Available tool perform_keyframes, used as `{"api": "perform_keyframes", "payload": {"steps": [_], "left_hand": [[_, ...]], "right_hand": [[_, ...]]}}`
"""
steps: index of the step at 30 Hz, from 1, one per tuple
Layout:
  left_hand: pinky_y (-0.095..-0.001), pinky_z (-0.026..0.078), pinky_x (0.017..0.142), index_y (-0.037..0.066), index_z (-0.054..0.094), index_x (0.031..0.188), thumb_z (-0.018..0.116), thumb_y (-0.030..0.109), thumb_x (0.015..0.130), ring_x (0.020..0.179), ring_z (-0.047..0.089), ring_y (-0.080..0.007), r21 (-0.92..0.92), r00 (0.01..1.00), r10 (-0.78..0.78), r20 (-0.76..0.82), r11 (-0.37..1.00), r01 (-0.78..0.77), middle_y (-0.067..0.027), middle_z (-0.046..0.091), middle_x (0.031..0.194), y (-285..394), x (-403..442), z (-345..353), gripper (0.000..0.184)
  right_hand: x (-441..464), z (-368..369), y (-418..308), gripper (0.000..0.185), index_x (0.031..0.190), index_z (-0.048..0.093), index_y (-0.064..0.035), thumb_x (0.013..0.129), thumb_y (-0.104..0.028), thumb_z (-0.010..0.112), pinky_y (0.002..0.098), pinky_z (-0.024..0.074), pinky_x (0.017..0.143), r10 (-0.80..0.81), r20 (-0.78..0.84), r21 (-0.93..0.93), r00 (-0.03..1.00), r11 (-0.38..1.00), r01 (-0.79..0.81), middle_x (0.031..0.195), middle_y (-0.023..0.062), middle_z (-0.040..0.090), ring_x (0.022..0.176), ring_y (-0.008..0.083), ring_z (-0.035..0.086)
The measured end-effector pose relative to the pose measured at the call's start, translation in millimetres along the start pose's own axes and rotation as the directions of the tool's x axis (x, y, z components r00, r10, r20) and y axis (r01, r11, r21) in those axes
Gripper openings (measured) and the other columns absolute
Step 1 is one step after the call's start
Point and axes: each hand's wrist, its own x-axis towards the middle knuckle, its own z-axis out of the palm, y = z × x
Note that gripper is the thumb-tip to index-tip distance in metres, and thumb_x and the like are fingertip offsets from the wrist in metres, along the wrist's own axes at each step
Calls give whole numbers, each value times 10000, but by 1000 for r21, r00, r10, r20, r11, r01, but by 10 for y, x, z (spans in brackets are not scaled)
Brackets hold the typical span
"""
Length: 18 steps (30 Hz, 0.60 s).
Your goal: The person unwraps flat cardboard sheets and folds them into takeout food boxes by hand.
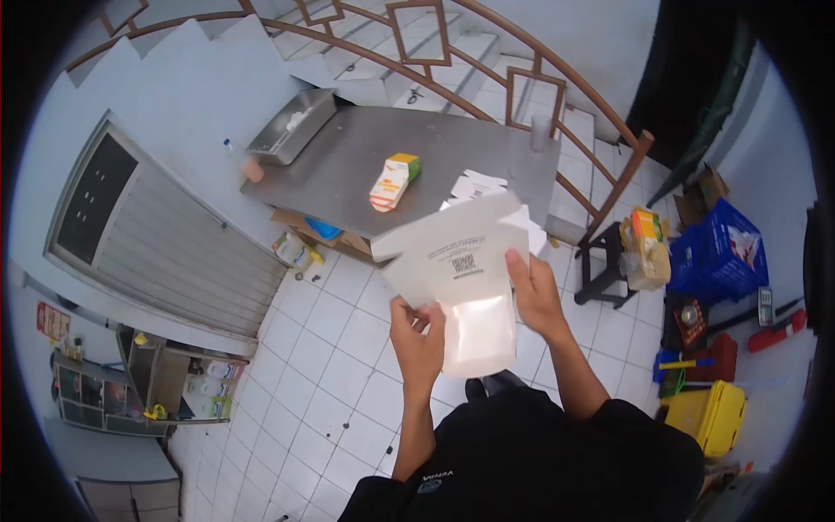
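Observation:
A partly unfolded white carton (465,261) with a printed code on its panel is held up in front of the body. My left hand (417,342) pinches its lower left edge, fingers closed on it. At the right edge, my right hand (535,294) grips the carton, thumb on the printed face. Beyond it on the metal table (348,165) lies an orange, white and green box (395,182). White flat cartons (477,185) lie behind the held one, partly hidden by it.
A metal tray (291,130) sits at the table's far left, a clear cup (540,132) at its right end. On the right are a black stool (602,270), blue crates (720,248) and a yellow bin (718,418). A brown railing runs behind the table.

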Motion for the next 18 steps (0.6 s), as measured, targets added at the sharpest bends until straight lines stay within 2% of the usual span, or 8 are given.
{"api": "perform_keyframes", "payload": {"steps": [1,4,7,8,10,13,14,18], "left_hand": [[-304,523,836,-99,522,1218,577,133,1029,812,579,-151,141,996,94,10,985,-95,-77,561,876,-75,110,-43,304],[-305,499,921,-77,584,1180,474,267,1087,950,605,-179,-116,993,-108,-57,988,100,-106,625,1047,-284,370,-159,373],[-305,496,950,-56,580,1255,402,328,1108,1059,625,-182,-559,863,-465,198,670,489,-129,645,1224,-266,687,-111,449],[-304,506,932,-55,578,1270,427,298,1101,1053,639,-178,-599,887,-427,178,668,442,-136,648,1238,-204,809,-31,419],[-303,528,898,-53,575,1299,477,236,1089,1040,665,-171,-670,930,-341,136,660,340,-152,654,1266,-96,1085,178,371],[-286,542,853,-62,571,1302,555,159,1053,959,679,-142,-521,905,-398,149,746,414,-137,690,1184,-405,1452,291,333],[-267,534,857,-53,581,1294,607,101,1019,960,673,-132,-522,888,-433,157,726,447,-120,697,1163,-491,1558,313,316],[-272,537,852,-60,538,1330,586,108,1029,1064,640,-139,-447,914,-354,197,798,405,-136,662,1209,-698,1849,378,349]], "right_hand": [[126,63,32,484,1484,389,35,1087,-241,397,364,453,1012,-44,5,-27,999,999,44,1280,211,636,1149,284,631],[365,293,74,494,1496,375,33,1096,-252,334,367,427,1056,-50,20,-43,999,998,51,1321,220,619,1220,284,602],[646,408,288,505,1506,368,37,1096,-257,348,350,384,1098,-105,114,71,988,993,97,1399,207,569,1294,269,545],[776,412,333,513,1510,366,38,1097,-267,351,344,367,1111,52,143,290,988,953,-92,1424,198,548,1318,258,520],[1071,407,396,530,1518,363,39,1101,-286,357,332,334,1137,305,295,642,906,639,-424,1474,179,505,1365,235,471],[1500,463,518,545,1494,402,48,1108,-333,349,326,338,1130,35,268,663,963,718,-211,1451,147,516,1339,204,478],[1592,498,507,496,1437,489,42,1093,-312,438,303,433,1038,63,229,629,971,752,-198,1313,117,618,1189,151,572],[2008,499,597,367,1322,615,31,1027,-188,611,231,520,770,134,196,519,971,826,-219,1059,43,721,892,63,634]]}}
